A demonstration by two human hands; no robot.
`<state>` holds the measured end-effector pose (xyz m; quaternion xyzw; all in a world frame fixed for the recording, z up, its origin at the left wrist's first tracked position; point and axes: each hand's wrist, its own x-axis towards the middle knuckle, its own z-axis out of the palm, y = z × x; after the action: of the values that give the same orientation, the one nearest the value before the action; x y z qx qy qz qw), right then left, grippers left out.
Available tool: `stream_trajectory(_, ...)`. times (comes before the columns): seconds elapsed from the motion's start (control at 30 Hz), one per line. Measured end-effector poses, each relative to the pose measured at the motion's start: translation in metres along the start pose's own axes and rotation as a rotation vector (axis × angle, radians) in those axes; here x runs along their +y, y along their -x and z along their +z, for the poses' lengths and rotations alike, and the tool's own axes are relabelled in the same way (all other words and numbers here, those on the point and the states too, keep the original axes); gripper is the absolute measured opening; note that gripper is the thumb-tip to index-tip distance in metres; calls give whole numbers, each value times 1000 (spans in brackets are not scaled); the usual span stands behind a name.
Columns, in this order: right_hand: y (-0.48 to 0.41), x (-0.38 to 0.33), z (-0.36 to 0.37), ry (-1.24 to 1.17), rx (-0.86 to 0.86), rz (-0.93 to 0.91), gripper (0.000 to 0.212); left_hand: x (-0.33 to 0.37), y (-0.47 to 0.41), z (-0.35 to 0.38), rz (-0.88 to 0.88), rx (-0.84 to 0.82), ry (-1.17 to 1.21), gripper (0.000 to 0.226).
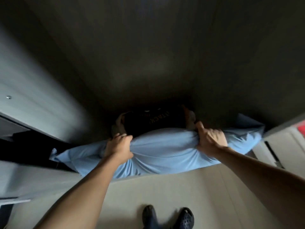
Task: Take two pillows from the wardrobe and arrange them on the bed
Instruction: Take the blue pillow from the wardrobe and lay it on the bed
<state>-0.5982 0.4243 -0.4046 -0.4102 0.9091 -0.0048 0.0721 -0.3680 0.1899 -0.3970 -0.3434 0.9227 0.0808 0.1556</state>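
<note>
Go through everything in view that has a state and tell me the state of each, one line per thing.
Blue pillow: partly out of the wardrobe, bunched where it is gripped.
Left hand: closed on the pillow's cover.
Right hand: closed on the pillow's cover.
Wardrobe: open, dark inside.
Dark bundle behind the pillow: in the wardrobe, untouched.
Dark shoes: on the person's feet.

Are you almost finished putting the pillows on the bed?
Not nearly. No bed shows here, so nothing looks arranged yet. In hand: the left hand and right hand each hold a bunched grip on the light blue pillow, which still lies partly inside the dark wardrobe shelf. Left to do: pull it out, fetch a second pillow, not visible here, and lay both on the bed.
</note>
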Motion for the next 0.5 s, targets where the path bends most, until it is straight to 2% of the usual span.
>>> stream_trajectory(0.1, 43, 1, -18, 42, -7, 14, 56, 8, 36, -8, 35, -10, 4, 40)
stream_trajectory(0.23, 89, -9, -37, -5, 42, 154, 33, 5, 80, -12, 70, -7, 21, 47)
stream_trajectory(0.4, 166, -28, -56, -32, 136, 277, 22, -3, 135, -24, 212, 57, 31, 28)
stream_trajectory(0.5, 217, -31, -72, -70, 155, 337, 19, 3, 164, -42, 314, 97, -16, 27)
